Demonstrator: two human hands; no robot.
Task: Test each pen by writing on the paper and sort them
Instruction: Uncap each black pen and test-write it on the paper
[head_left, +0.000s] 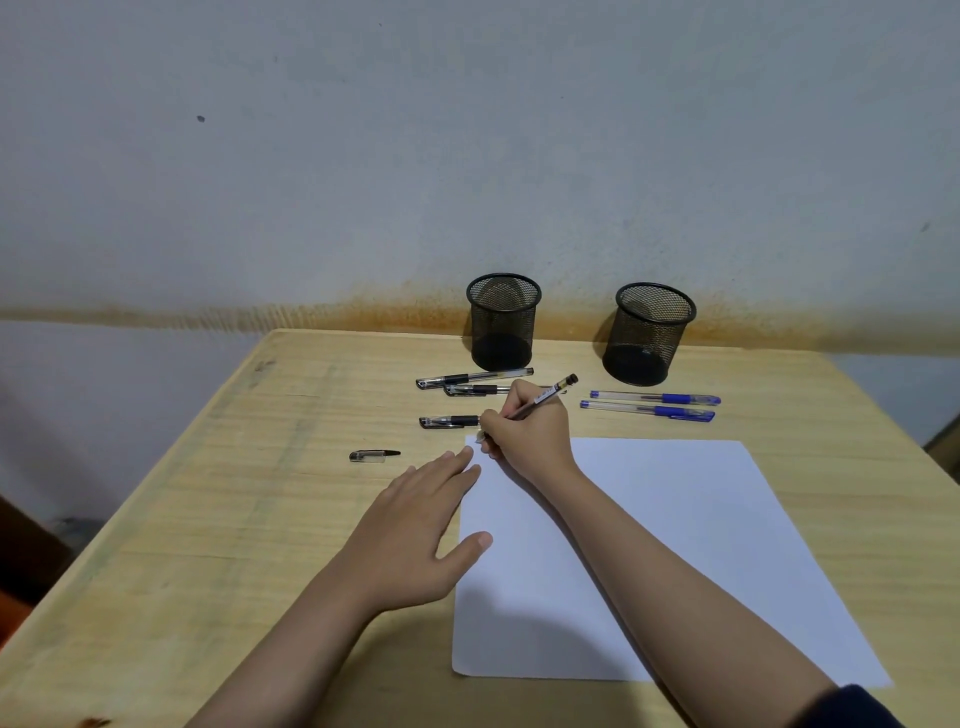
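Note:
A white sheet of paper (675, 545) lies on the wooden table. My right hand (524, 431) grips an uncapped black pen (550, 395), its tip at the sheet's far left corner. My left hand (415, 530) lies flat with fingers spread, pressing the paper's left edge. The pen's loose cap (374, 455) rests left of the paper. Three capped black pens (472, 376) (475, 389) (449, 421) lie beyond my right hand; the nearest is partly hidden by it. Two blue pens (654, 398) (647, 410) lie to the right.
Two black mesh pen cups (503, 322) (649, 332) stand at the table's far edge against the wall; both look empty. The table (234, 519) ends on the left, with a drop to the floor.

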